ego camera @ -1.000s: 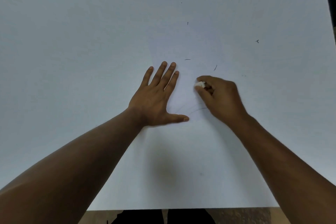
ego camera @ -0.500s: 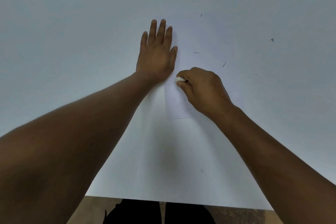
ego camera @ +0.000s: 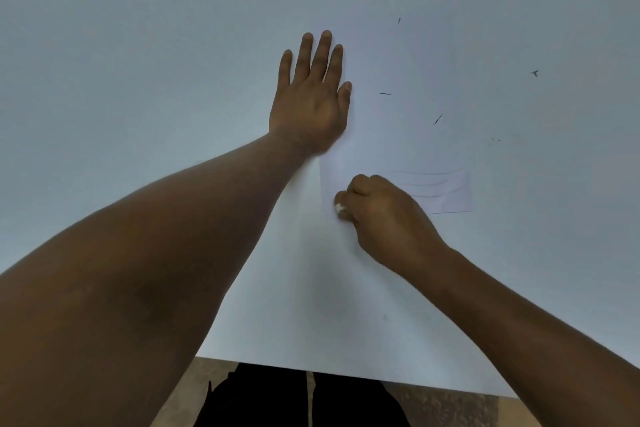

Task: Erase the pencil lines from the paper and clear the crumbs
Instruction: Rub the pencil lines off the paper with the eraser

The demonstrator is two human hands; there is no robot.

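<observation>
A white sheet of paper (ego camera: 408, 135) lies on the white table (ego camera: 138, 45), its near edge and right corner visible by my right hand. Faint curved pencil lines (ego camera: 429, 180) cross its near part. My left hand (ego camera: 311, 97) lies flat, fingers straight, pressing on the paper's left edge. My right hand (ego camera: 381, 215) has curled fingers that pinch a small white eraser (ego camera: 338, 208) against the paper's near left corner. Several dark eraser crumbs (ego camera: 437, 119) are scattered on and beyond the paper to the right.
The table's near edge (ego camera: 346, 373) runs just above my dark-clothed legs. A brownish floor (ego camera: 443, 406) shows below it. More crumbs (ego camera: 535, 73) lie further right on the table.
My left hand moved away from me up the paper's left side and stays flat. My right hand with the eraser moved left, then toward me to the paper's near left corner.
</observation>
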